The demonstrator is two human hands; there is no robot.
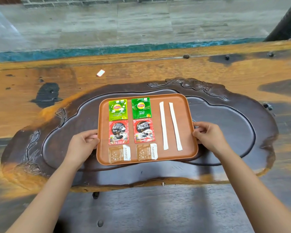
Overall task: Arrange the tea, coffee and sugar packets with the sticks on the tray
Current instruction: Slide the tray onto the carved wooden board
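Mid-frame: brown tray (183, 105) sitting on dark carved tea board (242, 132), gripped at both side rims. Left hand (83, 143) curled over left rim, fingers clamped on edge; right hand (208, 137) same on right rim. On tray left: two green tea packets (118, 109) top row, two red coffee packets (118, 132) middle, two sugar packets (119, 153) bottom. Two white sticks (163, 126) lying lengthwise at tray right, just inside right fingers. Small white tag (100, 72) on wooden table (23, 98), upper left, well apart. Forearms reaching in from bottom corners.
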